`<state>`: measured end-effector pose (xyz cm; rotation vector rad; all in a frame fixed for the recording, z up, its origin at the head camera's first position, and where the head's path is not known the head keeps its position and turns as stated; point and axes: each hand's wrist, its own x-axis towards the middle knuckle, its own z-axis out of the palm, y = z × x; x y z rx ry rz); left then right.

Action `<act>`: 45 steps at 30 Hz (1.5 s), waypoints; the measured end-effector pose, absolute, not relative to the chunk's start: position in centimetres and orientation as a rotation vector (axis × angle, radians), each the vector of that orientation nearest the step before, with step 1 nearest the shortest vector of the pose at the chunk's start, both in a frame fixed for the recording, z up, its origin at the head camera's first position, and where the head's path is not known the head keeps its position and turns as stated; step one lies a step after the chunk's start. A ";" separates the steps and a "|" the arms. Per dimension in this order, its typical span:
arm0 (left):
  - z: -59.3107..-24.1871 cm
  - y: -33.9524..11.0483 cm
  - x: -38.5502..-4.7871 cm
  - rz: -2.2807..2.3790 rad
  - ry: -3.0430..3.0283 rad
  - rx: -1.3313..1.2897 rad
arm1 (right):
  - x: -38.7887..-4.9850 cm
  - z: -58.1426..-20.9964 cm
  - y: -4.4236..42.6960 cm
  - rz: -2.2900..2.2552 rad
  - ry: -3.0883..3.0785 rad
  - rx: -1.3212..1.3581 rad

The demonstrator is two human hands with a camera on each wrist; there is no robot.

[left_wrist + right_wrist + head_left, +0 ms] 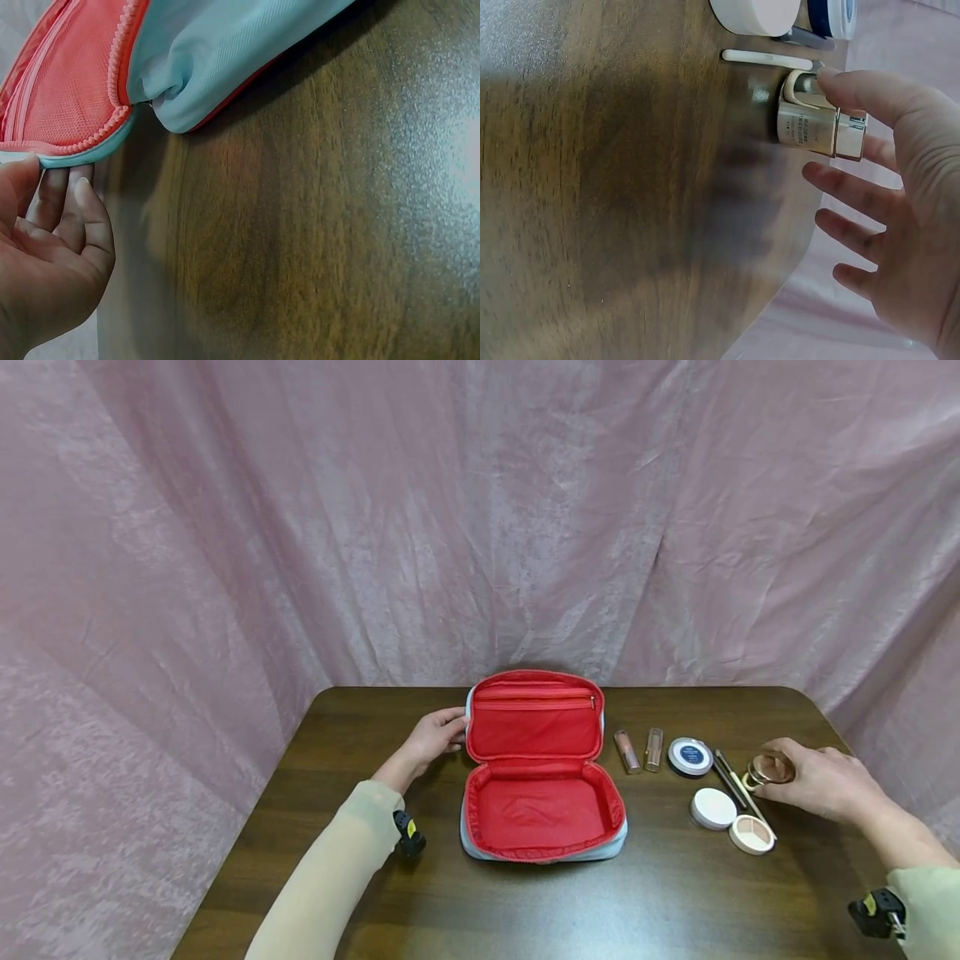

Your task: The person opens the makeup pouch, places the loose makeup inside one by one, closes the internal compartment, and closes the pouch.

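A cosmetic bag [543, 814], pale blue outside and red inside, lies unzipped on the table with its lid raised at the back. My left hand [437, 735] pinches the lid's left edge between thumb and fingers; the left wrist view shows the thumb over the zipper rim [82, 150]. At the far right, my right hand [825, 777] holds a small glass bottle [808, 127] with a shiny cap between thumb and index finger, the other fingers spread. Beside the bottle is a gold-rimmed round item [748, 782], partly hidden by the hand in the head view.
Between bag and right hand lie two lip-gloss tubes [627, 752], a round compact with a dark blue label [690, 756], a white round jar [713, 808], a pan of beige shades [752, 834] and slim pencils [731, 779]. A pink curtain [480, 527] hangs behind the wooden table [352, 727].
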<state>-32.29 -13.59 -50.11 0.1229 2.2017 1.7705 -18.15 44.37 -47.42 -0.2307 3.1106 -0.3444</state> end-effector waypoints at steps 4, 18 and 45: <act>-50.0 -13.5 -32.4 1.773 2.198 0.133 | -18.1 -47.2 44.2 -0.319 3.108 -0.223; -50.3 -13.7 -32.3 1.770 2.192 0.139 | -18.5 -47.3 43.7 -0.279 3.061 -0.181; -50.1 -13.5 -32.4 1.786 2.172 0.140 | -18.5 -43.0 40.7 -0.250 3.234 -0.268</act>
